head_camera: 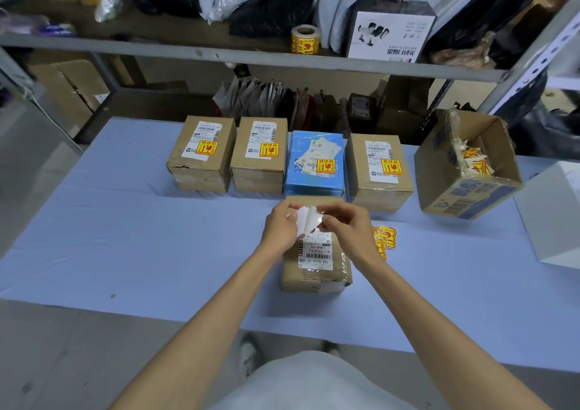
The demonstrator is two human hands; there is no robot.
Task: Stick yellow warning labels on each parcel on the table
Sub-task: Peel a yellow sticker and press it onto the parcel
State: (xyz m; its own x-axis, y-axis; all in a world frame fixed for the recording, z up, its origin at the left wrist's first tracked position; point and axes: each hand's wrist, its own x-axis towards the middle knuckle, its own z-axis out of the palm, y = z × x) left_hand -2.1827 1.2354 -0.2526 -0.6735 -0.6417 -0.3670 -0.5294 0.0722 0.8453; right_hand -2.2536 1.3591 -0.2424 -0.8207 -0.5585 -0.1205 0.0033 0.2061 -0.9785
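Head view: two hands pinch one white sheet above a parcel.
The left hand (280,225) and right hand (349,225) each nip an edge of the glossy, curling white sheet (309,222) between thumb and bent fingers. Directly under the fingers lies a taped cardboard parcel (317,270). Just right of the right fingers sits a small heap of yellow labels (385,237). Beyond the fingertips stand four boxy parcels, three brown boxes (201,158) and one blue box (315,177), each bearing one square yellow sticker.

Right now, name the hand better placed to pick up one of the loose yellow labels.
The right hand, probably. The loose yellow labels lie just right of the near parcel, beside that wrist; the left hand would have to cross over. Both now pinch a white sheet.
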